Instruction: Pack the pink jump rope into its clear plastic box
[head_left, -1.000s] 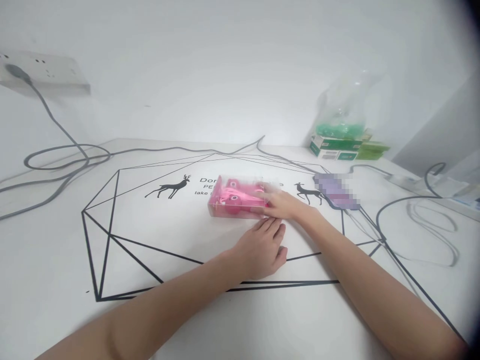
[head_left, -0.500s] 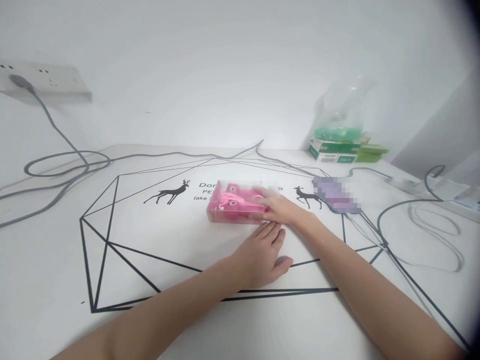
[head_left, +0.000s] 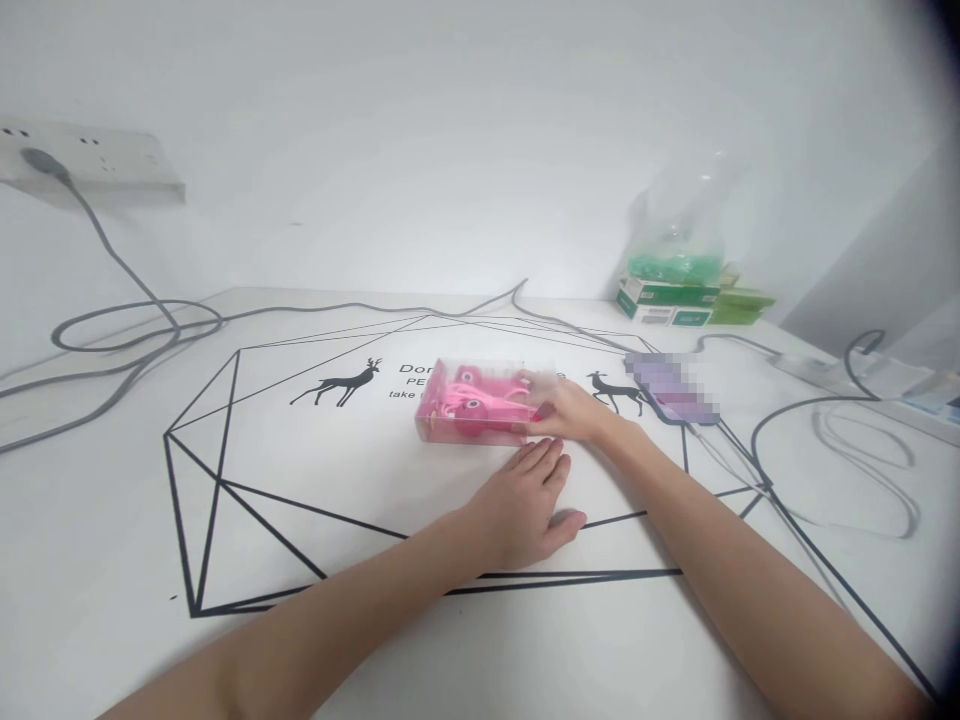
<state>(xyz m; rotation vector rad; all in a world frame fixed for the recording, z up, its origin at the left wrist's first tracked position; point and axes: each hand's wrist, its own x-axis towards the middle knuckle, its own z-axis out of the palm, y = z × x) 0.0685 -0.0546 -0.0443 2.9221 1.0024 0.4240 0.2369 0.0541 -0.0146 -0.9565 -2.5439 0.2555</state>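
Note:
On the desk mat lies a clear plastic box (head_left: 435, 428), its long side towards me. Inside it sits a pink bundle (head_left: 480, 405) of cord with two round cartoon eyes, perhaps a skipping rope. My right hand (head_left: 562, 405) is at the box's right end, thumb on the near side and fingers on the far side, closed on the end of the pink bundle; the fingertips are partly blurred behind the clear plastic. In front of the box my left hand (head_left: 525, 505) rests palm down on the mat, fingers stretched out and thumb apart, its fingertips close below my right hand.
A phone-like purple thing (head_left: 675, 388), pixelated, lies to the right with a cable. Grey cords (head_left: 300, 310) run along the wall to a socket strip (head_left: 90, 160). Green-and-white boxes (head_left: 667, 300) stand at the back right under a clear bag (head_left: 675, 235) with green contents.
My right hand has shifted slightly to the right, and the pink bundle has slid a little that way within the box. My left hand stays in place.

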